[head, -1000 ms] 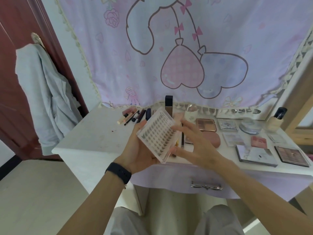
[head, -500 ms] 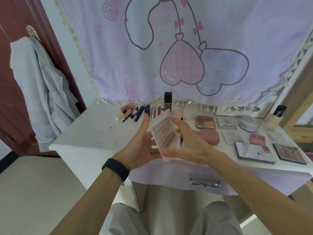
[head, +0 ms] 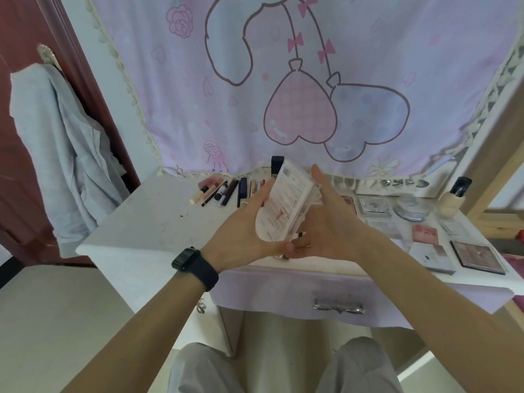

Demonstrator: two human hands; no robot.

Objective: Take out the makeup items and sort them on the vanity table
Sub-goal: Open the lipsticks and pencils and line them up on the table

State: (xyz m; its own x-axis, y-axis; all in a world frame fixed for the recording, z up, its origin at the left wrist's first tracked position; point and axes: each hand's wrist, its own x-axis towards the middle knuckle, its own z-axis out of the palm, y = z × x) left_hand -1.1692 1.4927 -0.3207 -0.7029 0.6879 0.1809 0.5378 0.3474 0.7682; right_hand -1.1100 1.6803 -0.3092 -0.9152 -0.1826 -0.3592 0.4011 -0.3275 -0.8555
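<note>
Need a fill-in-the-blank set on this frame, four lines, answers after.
1. Number of hands holding the clear case: ____ (left hand, right hand).
2. The black wristband is on the ____ wrist.
3. The dark palette lies to the ____ of the case.
4. The grey garment hangs from the ____ handle.
Missing words: two; left; right; door.
</note>
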